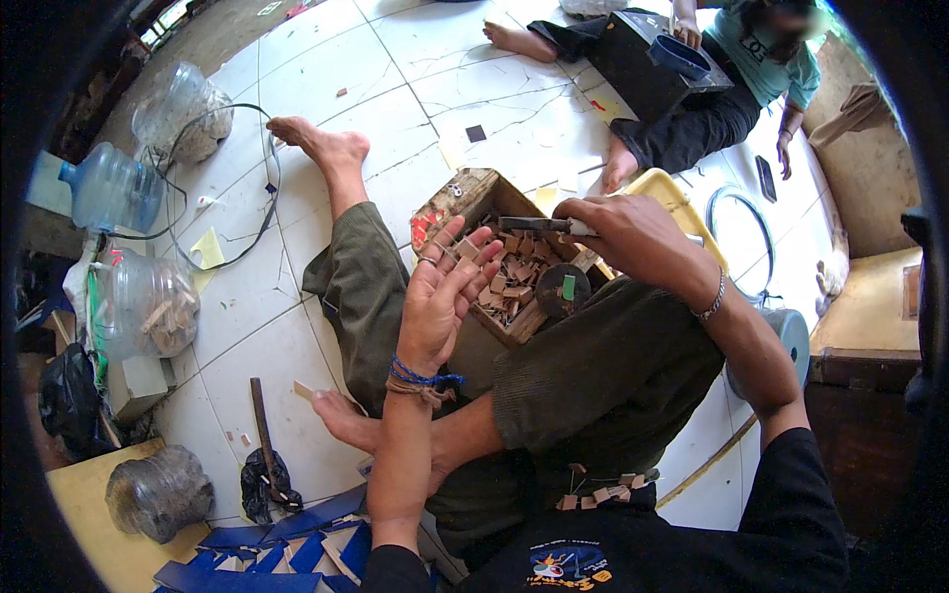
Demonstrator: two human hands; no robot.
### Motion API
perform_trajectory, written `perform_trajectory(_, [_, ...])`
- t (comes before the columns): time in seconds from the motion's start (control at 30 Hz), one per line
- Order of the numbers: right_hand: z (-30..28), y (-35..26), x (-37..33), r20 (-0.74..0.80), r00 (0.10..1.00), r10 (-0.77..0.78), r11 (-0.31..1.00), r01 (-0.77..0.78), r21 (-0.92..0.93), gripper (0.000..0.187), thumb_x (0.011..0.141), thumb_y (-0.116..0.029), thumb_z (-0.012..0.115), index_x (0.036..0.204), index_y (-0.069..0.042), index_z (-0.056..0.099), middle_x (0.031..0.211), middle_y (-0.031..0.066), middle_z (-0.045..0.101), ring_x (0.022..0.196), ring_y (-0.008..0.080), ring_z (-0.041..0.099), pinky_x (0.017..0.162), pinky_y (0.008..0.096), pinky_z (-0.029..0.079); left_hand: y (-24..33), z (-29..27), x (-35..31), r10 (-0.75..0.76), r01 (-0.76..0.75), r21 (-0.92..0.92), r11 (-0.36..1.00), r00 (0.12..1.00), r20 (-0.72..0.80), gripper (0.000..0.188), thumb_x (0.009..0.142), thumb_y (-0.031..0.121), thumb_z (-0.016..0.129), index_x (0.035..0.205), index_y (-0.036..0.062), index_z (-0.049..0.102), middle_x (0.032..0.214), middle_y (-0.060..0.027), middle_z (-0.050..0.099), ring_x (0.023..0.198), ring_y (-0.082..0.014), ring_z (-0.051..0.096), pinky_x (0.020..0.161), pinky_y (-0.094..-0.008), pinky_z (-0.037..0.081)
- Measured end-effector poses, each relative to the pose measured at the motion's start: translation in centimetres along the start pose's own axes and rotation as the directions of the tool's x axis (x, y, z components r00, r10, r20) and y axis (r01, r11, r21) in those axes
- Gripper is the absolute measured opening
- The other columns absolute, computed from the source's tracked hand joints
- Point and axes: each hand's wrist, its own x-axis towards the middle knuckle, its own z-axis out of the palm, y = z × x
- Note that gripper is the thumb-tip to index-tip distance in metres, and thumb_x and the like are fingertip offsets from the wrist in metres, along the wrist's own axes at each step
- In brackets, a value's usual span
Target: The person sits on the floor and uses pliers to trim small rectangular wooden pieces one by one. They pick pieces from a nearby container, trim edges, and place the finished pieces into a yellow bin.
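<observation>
My left hand [442, 296] is turned palm up over the near left side of a wooden box [474, 184]. Its fingers hold a small wooden piece [470, 249]. My right hand [638, 234] is closed around what look like pliers [534, 224] with dark jaws and pale handles. The jaws point left, just short of the left fingertips. Below both hands, the box contains many small wooden pieces [516, 269]. A dark round object [562, 291] with a green patch rests at its near right side. More wooden bits [608, 493] lie on my lap.
A yellow tray [660, 188] stands behind my right hand. Farther right are a coiled cable [739, 242] and a phone [765, 179]. A co-worker [761, 59] sits at the far right. Clear plastic jugs [148, 306] line the left, and a hammer-like tool [260, 425] lies near my foot.
</observation>
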Motion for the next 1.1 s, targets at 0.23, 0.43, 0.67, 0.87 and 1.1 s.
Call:
perform_trajectory(0.23, [-0.4, -0.5, -0.2, 0.012, 1.0, -0.027, 1.0, 0.027, 0.009, 0.028, 0.098, -0.019, 0.068, 0.125, -0.012, 0.065, 0.098, 0.0161, 0.075, 0.092, 0.0362, 0.074, 0.08, 0.0475, 0.055, 0.0, 1.3, -0.5, -0.023, 0.021, 0.092, 0.996, 1.0, 0.018, 0.041, 0.106, 0.01, 0.063, 0.143, 0.0016, 0.048, 0.136, -0.0206, 0.065, 0.123, -0.028, 0.068, 0.104, -0.0363, 0.058])
perform_trajectory(0.43, [-0.4, -0.6, -0.3, 0.026, 0.999, -0.04, 0.999, 0.039, 0.008, 0.033, 0.096, -0.02, 0.068, 0.127, -0.01, 0.063, 0.105, 0.0138, 0.075, 0.096, 0.037, 0.073, 0.081, 0.0504, 0.056, -0.3, 1.3, -0.6, 0.018, -0.019, 0.188, 0.982, 1.0, 0.005, 0.029, 0.103, 0.009, 0.068, 0.127, -0.0013, 0.057, 0.122, -0.02, 0.072, 0.106, -0.024, 0.075, 0.091, -0.0329, 0.064])
perform_trajectory(0.67, [-0.3, -0.4, -0.4, 0.034, 0.998, -0.055, 0.998, 0.055, 0.016, 0.034, 0.097, -0.022, 0.067, 0.129, -0.011, 0.063, 0.106, 0.0135, 0.074, 0.098, 0.036, 0.073, 0.081, 0.0496, 0.056, -0.7, 1.2, -0.7, 0.043, -0.042, 0.171, 0.984, 0.999, 0.002, 0.029, 0.101, 0.011, 0.07, 0.125, -0.0012, 0.059, 0.115, -0.0188, 0.075, 0.102, -0.0232, 0.076, 0.089, -0.0333, 0.064])
perform_trajectory(0.87, [-0.2, -0.4, -0.4, 0.02, 0.997, -0.072, 0.997, 0.072, 0.026, 0.034, 0.098, -0.022, 0.067, 0.13, -0.012, 0.063, 0.106, 0.0138, 0.074, 0.098, 0.0356, 0.073, 0.081, 0.0492, 0.056, -0.8, 1.5, -0.6, 0.076, -0.068, 0.198, 0.978, 0.997, -0.031, 0.028, 0.101, 0.01, 0.07, 0.124, -0.0012, 0.059, 0.116, -0.0182, 0.074, 0.102, -0.0226, 0.075, 0.09, -0.0335, 0.064])
perform_trajectory(1.1, [0.1, -0.4, -0.2, 0.041, 0.997, -0.065, 0.998, 0.065, 0.006, 0.032, 0.099, -0.023, 0.064, 0.129, -0.012, 0.063, 0.105, 0.0136, 0.074, 0.096, 0.0362, 0.073, 0.081, 0.0496, 0.056, -0.6, 1.4, -0.7, 0.083, -0.083, 0.206, 0.975, 0.996, 0.008, 0.026, 0.101, 0.01, 0.071, 0.122, -0.0005, 0.06, 0.115, -0.0173, 0.074, 0.102, -0.0224, 0.075, 0.09, -0.0343, 0.064])
